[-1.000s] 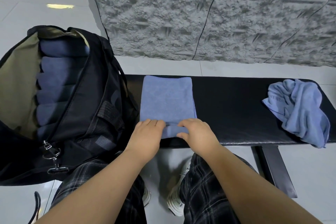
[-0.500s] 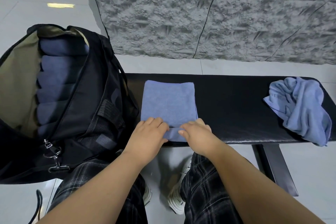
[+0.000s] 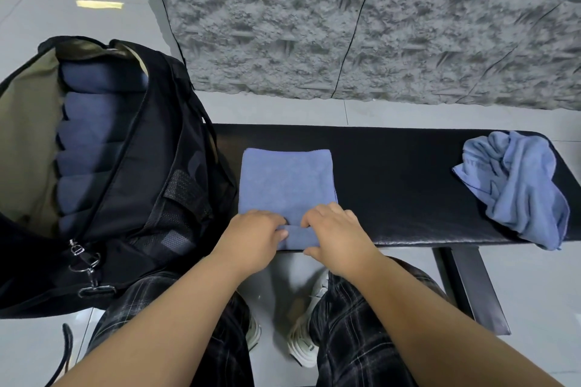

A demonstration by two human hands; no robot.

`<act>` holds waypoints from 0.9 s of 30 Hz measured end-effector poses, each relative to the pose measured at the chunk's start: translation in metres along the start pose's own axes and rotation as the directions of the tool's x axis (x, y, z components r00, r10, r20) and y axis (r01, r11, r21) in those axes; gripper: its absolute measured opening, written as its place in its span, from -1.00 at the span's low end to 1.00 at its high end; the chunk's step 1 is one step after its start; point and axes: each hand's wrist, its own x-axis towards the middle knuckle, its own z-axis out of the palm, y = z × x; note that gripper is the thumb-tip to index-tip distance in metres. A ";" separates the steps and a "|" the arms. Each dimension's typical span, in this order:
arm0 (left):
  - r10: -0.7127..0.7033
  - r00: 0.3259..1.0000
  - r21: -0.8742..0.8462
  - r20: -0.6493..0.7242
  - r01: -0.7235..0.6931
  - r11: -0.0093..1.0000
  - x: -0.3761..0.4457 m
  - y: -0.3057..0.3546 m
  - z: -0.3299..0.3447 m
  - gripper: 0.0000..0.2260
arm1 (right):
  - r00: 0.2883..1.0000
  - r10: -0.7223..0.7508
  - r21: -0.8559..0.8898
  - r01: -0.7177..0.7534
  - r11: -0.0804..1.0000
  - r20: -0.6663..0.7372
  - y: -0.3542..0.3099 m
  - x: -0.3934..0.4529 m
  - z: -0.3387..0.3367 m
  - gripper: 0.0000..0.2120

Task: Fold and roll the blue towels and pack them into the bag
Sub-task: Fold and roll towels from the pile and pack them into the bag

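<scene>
Head view: the folded towel (image 3: 284, 179) lies on the bench (image 3: 393, 166), at 3 o'clock of the bag (image 3: 151, 198). The left hand (image 3: 251, 239) and right hand (image 3: 339, 236) curl around its near edge, gripping the first turn of the roll. Keep both hands level and the roll tight, advancing toward 12 o'clock. A crumpled towel (image 3: 515, 185) waits at 3 o'clock.
</scene>
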 end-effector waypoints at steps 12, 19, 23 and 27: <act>0.138 0.957 0.028 -0.254 -0.135 0.990 -0.011 0.001 -0.007 -0.89 | 0.979 0.099 -0.003 -0.100 0.995 0.177 0.001 0.010 -0.006 -0.77; 0.153 0.968 0.190 -0.198 -0.115 0.975 -0.008 0.001 0.001 -0.58 | 0.992 0.128 -0.002 -0.128 0.992 0.020 0.000 0.016 0.002 -0.75; 0.168 0.944 0.219 -0.285 -0.106 0.970 -0.002 -0.002 0.007 -0.61 | 0.970 0.118 0.063 -0.107 0.992 -0.213 -0.002 0.012 0.001 -0.85; 0.134 0.951 0.179 -0.280 -0.086 0.980 0.002 -0.003 0.003 -0.71 | 0.935 0.073 0.053 -0.058 0.997 -0.348 -0.005 0.012 0.006 -0.90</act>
